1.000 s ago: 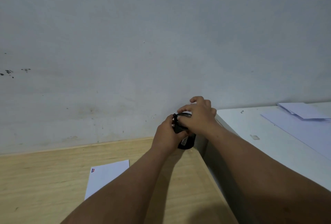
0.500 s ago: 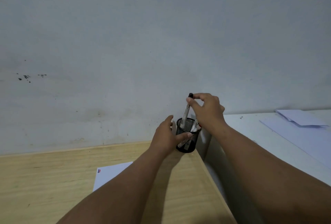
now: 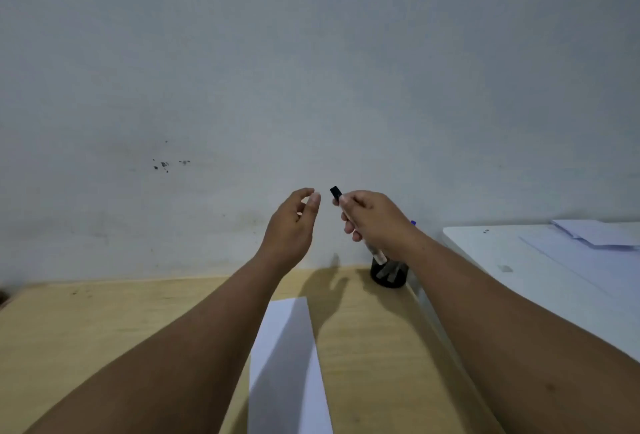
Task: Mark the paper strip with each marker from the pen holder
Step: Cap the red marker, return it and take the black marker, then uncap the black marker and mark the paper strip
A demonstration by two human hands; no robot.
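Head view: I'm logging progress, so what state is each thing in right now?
Marker: lifted clear of the holder, held in the right hand, black cap on.
Right hand: closed on the marker.
Left hand: empty, fingers open, close to the cap.
Pen holder: upright at the desk's back corner, more markers inside.
Paper strip: flat on the desk, no marks visible.

We see two bare forearms, no sleeves reaching into view. Our left hand [image 3: 290, 225] and right hand [image 3: 375, 220] wear no gloves, rings, watch or bands; short, unpainted nails show on the fingertips [image 3: 315, 197].
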